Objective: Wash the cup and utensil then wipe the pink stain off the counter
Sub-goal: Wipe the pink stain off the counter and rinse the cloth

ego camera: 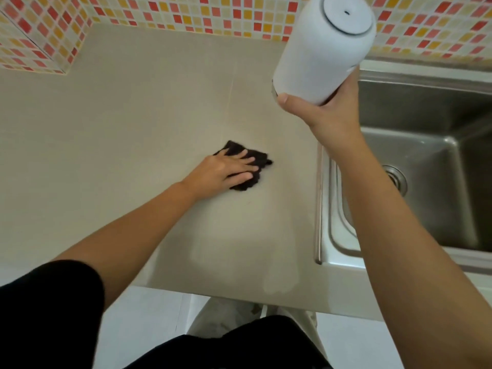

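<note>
Left hand spread flat on one dark cloth, centre of bench. Right hand wrapped around one white cup, upper right, apparently inverted.

Left hand presses a dark cloth flat on the counter (beige), right hand holding the white cup aloft.

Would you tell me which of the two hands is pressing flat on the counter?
The left hand, palm down on the dark cloth; the right hand is raised, gripping a white cup.
</note>
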The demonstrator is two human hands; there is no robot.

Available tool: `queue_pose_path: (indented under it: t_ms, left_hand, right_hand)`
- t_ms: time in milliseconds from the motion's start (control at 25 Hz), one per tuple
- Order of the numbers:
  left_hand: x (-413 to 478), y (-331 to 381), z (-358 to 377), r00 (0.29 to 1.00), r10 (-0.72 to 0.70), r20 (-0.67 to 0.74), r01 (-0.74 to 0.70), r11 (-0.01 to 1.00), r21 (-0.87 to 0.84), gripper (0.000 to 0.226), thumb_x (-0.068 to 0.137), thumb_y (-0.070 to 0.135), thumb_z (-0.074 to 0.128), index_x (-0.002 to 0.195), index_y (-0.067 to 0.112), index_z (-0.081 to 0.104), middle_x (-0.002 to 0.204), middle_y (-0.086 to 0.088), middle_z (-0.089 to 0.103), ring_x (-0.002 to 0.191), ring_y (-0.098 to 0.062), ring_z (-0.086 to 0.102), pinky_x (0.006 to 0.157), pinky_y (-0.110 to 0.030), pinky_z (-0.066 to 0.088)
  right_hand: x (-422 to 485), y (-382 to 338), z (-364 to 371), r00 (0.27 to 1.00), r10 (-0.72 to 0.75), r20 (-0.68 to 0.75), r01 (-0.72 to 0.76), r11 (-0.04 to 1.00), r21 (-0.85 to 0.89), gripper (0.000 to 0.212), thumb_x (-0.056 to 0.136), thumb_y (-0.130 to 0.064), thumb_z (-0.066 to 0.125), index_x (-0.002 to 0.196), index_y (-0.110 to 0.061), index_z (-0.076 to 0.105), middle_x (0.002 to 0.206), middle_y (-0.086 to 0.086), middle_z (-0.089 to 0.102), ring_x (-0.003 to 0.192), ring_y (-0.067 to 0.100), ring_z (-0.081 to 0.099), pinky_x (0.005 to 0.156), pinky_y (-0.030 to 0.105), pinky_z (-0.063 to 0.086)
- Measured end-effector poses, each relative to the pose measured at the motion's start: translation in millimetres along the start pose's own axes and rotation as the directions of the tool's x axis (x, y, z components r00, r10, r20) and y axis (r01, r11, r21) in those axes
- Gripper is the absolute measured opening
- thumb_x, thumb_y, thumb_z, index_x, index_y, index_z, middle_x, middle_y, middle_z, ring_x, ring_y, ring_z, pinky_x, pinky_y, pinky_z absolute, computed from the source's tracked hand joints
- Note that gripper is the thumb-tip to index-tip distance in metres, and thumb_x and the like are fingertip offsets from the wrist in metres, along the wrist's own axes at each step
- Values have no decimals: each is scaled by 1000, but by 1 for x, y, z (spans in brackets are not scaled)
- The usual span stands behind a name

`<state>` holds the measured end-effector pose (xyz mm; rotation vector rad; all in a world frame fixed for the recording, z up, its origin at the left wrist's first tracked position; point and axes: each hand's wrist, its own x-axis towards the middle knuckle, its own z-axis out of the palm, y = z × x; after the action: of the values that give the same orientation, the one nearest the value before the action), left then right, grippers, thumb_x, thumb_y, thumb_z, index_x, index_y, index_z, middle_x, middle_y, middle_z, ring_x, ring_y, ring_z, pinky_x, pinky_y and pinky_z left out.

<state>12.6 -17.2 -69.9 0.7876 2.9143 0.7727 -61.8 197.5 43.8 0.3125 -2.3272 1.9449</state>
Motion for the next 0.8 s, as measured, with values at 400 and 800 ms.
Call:
queue_pose_path:
  t_ms: [400, 800]
  left_hand:
    - [-143, 13, -14, 965, 220, 141, -219, 975, -24, 36, 95, 36, 48, 119, 14, 64, 129, -4, 59, 134, -12, 40, 113, -40, 27]
    - [-76, 116, 60, 982, 189, -20, -189, 982, -10, 31, 88, 31, 54, 103, 13, 73, 114, -7, 69, 113, -25, 62, 104, -38, 31]
  right_hand:
    - [-20, 20, 1, 992, 50, 113, -44, 998, -55, 95, 60, -29, 86, 136, -6, 34, 131, 5, 50, 120, 11, 51, 97, 27, 48]
    - [-27, 20, 24, 992, 58, 114, -54, 998, -39, 91, 60, -34, 86, 133, -6, 38, 128, 4, 54, 118, 13, 53, 93, 29, 51]
